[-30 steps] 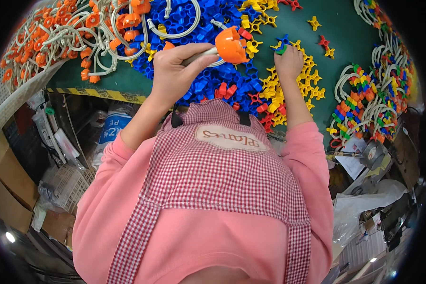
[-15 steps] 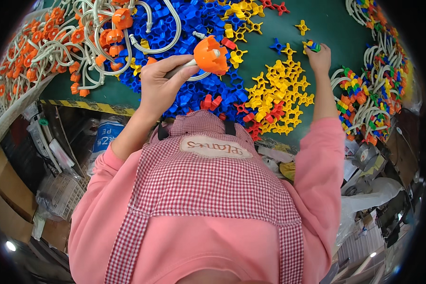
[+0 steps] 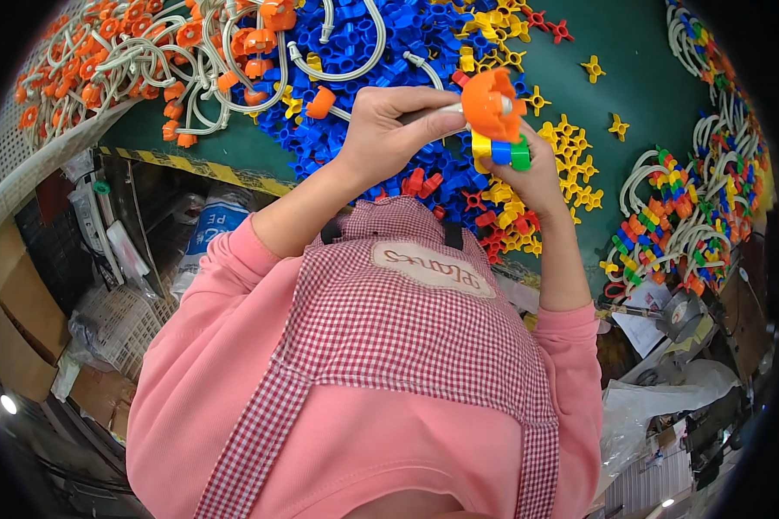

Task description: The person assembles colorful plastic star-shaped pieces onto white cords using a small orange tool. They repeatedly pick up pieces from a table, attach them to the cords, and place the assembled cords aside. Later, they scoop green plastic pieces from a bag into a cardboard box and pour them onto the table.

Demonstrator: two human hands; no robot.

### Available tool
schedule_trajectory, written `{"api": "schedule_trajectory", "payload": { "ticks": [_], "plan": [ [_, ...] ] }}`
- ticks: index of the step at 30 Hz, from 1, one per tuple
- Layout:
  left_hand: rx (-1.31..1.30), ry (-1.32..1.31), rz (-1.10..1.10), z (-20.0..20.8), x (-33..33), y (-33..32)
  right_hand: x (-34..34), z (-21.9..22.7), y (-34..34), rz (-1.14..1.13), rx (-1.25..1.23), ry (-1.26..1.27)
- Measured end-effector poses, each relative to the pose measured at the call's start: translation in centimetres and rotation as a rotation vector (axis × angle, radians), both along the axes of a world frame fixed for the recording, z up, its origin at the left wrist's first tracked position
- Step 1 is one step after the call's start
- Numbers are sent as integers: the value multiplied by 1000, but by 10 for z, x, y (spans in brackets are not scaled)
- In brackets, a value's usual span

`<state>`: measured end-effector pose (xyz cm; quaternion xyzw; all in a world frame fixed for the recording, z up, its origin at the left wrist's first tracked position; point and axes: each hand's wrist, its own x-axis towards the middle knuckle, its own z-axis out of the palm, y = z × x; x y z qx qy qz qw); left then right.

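My left hand (image 3: 383,131) pinches the pale end of a hose just behind an orange cup-shaped piece with a jagged rim (image 3: 486,102). Right below that cup, my right hand (image 3: 535,177) holds a short row of yellow, blue and green plastic pieces (image 3: 501,153). The row sits close against the cup's underside; whether it touches cannot be made out. My right fingers are partly hidden behind the row and the cup. Under my hands lies a big pile of blue plastic pieces (image 3: 407,52), with loose yellow cross-shaped pieces (image 3: 571,160) to its right.
At the left lie many pale hoses with orange cups (image 3: 138,52). Bundles of hoses strung with coloured pieces (image 3: 658,225) fill the right edge. Red pieces (image 3: 420,183) lie near the front edge of the green table (image 3: 610,130). A white mesh basket (image 3: 125,324) stands below.
My right hand has come left from the far right side, bringing the coloured row up to the orange cup. My left hand has shifted right in the picture with the hose and cup.
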<state>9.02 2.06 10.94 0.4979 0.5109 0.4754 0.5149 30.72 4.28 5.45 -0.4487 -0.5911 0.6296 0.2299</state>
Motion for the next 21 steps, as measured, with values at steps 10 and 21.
{"api": "schedule_trajectory", "payload": {
  "ticks": [10,21],
  "plan": [
    [16,-84,-86,-4,-26,-18,11,30,-2,-4,283,-67],
    [109,-115,-34,-6,-22,-25,-5,43,-16,291,48,-201]
  ]
}}
